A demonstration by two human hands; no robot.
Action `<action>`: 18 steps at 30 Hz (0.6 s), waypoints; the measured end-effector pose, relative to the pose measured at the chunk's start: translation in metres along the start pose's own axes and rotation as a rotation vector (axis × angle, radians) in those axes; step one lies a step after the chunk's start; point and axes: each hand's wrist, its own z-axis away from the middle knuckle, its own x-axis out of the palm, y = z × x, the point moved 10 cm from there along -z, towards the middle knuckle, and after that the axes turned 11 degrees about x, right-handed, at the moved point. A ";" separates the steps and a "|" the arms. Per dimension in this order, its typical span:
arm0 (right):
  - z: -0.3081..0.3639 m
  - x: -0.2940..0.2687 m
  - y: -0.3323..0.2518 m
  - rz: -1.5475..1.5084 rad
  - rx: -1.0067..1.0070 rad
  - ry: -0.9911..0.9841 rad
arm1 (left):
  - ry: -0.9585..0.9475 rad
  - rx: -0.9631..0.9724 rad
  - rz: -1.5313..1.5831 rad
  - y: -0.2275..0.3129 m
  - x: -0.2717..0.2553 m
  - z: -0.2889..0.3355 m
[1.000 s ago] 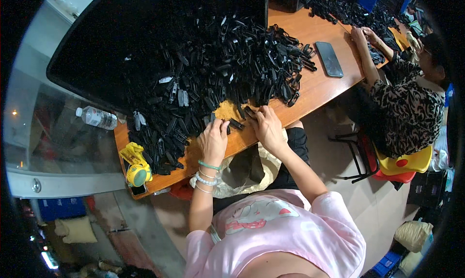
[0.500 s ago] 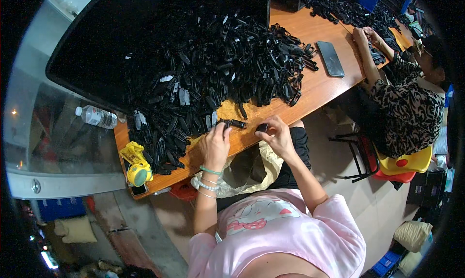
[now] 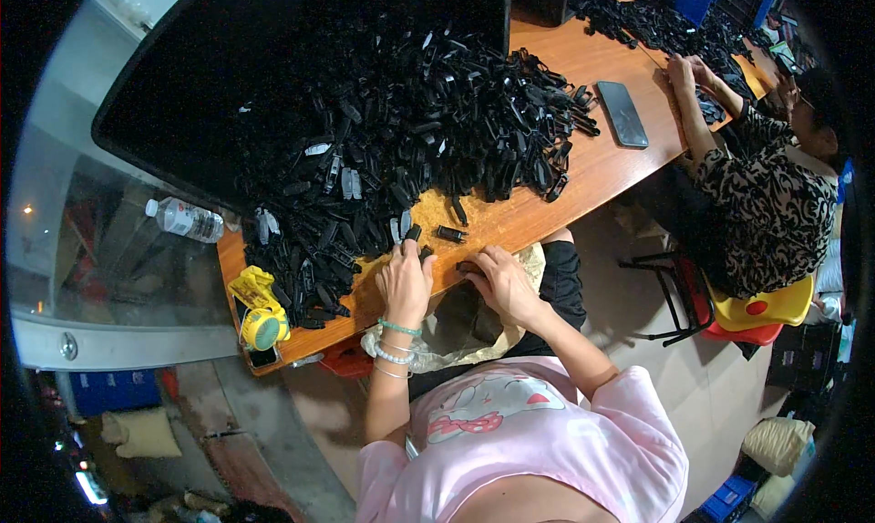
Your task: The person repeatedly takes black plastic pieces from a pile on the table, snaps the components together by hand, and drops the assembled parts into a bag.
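In front of me a big heap of small black plastic clip-like parts (image 3: 428,122) covers the far side of the wooden table. My left hand (image 3: 403,284), with bracelets on its wrist, is closed at the near edge of the heap, small black plastic parts at its fingertips. One short black plastic part (image 3: 450,234) lies by itself on the table between my hands. My right hand (image 3: 506,284) pinches a small dark piece (image 3: 468,268) at the table's front edge. Below my hands, an open beige bag (image 3: 492,336) rests at my lap.
A yellow tape-measure-like object (image 3: 264,318) sits at the table's left corner, near a clear water bottle (image 3: 185,220). Farther right lies a phone (image 3: 622,114). A co-worker (image 3: 766,181) sits at the right, hands over more black parts. A dark bin (image 3: 173,94) stands behind the heap.
My right hand has moved left and slightly down, closer to my left hand. The black part near my left fingertips now lies apart from them on the table.
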 end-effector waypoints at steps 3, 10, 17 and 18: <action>-0.003 -0.003 0.006 -0.112 0.029 0.033 | -0.167 -0.112 0.001 -0.010 0.013 0.009; -0.003 -0.007 0.012 -0.263 0.127 0.033 | 0.139 0.008 0.606 -0.017 0.010 0.028; 0.012 0.010 0.024 -0.806 0.415 -0.184 | -0.098 -0.338 1.394 0.012 0.040 0.056; 0.014 0.012 0.023 -0.896 0.454 -0.218 | -0.136 -0.314 1.404 0.017 0.041 0.057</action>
